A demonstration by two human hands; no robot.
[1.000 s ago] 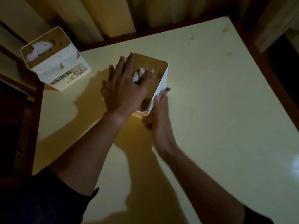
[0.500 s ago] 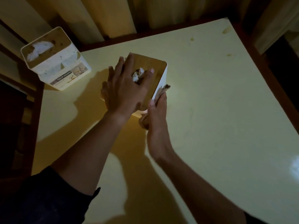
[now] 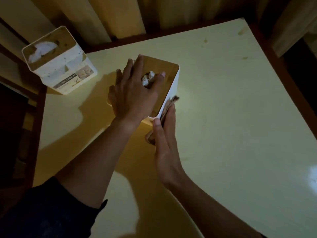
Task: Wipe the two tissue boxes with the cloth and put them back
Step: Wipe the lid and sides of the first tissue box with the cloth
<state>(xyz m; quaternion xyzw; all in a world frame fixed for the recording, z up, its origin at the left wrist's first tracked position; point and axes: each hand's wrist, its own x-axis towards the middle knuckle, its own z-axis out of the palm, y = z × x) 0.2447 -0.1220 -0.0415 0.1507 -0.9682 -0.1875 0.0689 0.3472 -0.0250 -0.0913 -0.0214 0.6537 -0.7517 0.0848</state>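
A white tissue box with a brown wooden lid (image 3: 169, 73) stands mid-table, a tuft of tissue poking out of its slot. My left hand (image 3: 132, 93) lies flat across the lid, fingers spread, holding the box down. My right hand (image 3: 165, 134) presses a brownish cloth (image 3: 169, 104) against the box's right side wall; part of the cloth bunches under my palm. A second white tissue box (image 3: 58, 60), labelled "TISSUE HOLDER", stands untouched at the table's far left corner.
The pale yellow table (image 3: 231, 117) has a dark wooden frame and a few small stains near its far right corner. Curtains hang behind the far edge. Dark furniture sits off the left side.
My right hand with the cloth has slid along the box's right side, first toward the far end, then back toward the near corner. My left hand and both boxes stayed put.
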